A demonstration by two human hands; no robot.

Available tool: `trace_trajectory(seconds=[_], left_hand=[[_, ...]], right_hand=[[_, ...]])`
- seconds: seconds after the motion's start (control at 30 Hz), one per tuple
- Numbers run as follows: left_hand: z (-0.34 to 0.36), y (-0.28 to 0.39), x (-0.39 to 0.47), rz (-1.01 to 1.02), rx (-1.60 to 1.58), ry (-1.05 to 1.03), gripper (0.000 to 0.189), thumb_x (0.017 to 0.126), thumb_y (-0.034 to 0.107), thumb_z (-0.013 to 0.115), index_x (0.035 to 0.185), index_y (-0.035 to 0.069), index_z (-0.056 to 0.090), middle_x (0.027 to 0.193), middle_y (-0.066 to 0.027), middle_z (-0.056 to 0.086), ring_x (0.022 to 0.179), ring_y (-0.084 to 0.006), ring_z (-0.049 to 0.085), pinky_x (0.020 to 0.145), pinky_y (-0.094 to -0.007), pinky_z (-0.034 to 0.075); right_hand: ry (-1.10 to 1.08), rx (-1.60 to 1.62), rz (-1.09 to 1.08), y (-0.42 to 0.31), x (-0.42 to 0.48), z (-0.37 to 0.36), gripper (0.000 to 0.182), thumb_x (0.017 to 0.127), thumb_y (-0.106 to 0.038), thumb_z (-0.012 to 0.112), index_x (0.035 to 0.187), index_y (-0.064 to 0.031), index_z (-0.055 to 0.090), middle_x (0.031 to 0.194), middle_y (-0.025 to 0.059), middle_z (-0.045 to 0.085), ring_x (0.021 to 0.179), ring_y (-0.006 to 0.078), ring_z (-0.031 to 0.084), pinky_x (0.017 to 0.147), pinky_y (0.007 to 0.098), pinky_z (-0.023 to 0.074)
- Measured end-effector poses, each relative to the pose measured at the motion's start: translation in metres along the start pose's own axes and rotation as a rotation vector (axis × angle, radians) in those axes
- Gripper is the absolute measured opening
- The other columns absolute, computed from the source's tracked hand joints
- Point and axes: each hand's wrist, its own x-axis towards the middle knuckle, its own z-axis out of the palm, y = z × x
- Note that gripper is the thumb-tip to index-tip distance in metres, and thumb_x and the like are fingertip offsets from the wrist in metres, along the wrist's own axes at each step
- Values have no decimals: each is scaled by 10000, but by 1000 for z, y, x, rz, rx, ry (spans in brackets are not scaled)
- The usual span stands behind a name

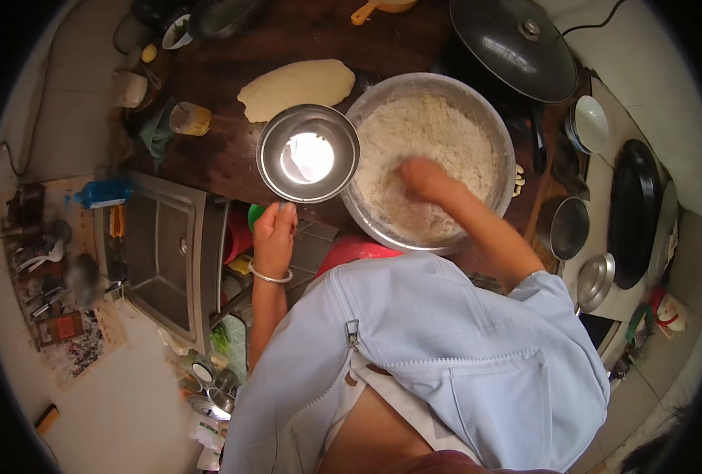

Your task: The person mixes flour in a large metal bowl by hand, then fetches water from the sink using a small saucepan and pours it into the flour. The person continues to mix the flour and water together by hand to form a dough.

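My left hand [274,237], with a bangle at its wrist, grips the short handle of a round metal dipper [340,155]. The dipper is level beside the basin's left rim, and a bright reflection fills its bottom. A large metal basin [503,136] holds a heap of flour [445,127] with crumbly, damp-looking patches. Inside it, my right hand [426,179] is in the flour near the middle; its fingers are blurred and partly hidden. Behind the dipper lies a flat oval slab of dough [300,86] on the dark wooden table [232,163].
A glass jar [191,119] and a green cloth [158,135] are to the left, above a steel sink [167,249]. A lidded wok [517,50] stands back right. White bowls [591,124] and a small metal pot [567,228] line the right side.
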Motion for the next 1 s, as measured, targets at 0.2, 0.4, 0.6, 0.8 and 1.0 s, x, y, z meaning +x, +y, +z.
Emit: trace_trajectory(seconds=[0.2,0.4,0.6,0.8,1.0], left_hand=[[5,0,9,18,-8,-27,295,908,267,512,672,98,460,565,47,402,483,-23,322,419,-184,226],[9,-2,12,36,58,-23,283,901,268,520,675,109,461,560,43,403,470,-22,320,403,-179,213],[9,4,15,13,112,-62,291,903,234,518,659,88,453,577,45,401,513,-33,329,453,-198,260],[34,20,21,76,291,-124,302,897,225,519,652,60,456,590,47,398,551,-42,331,491,-217,271],[40,19,28,85,362,-116,290,890,208,526,660,41,468,591,45,403,563,-42,336,502,-217,291]], right_hand=[[106,35,217,24,51,-47,531,663,-85,625,1182,-145,528,1137,152,530,1003,321,550,825,417,474],[51,63,57,-26,1,10,154,755,-130,532,834,-68,649,931,132,600,871,294,607,712,407,493],[216,-77,100,0,-10,-34,144,763,-109,523,795,-56,653,828,141,626,812,289,622,671,398,505],[248,-60,274,42,39,-43,197,705,-119,593,889,-107,660,843,117,633,825,272,631,648,394,511],[-97,-71,29,-25,-4,-12,193,731,-117,542,885,-126,658,824,124,607,768,287,627,597,400,497]])
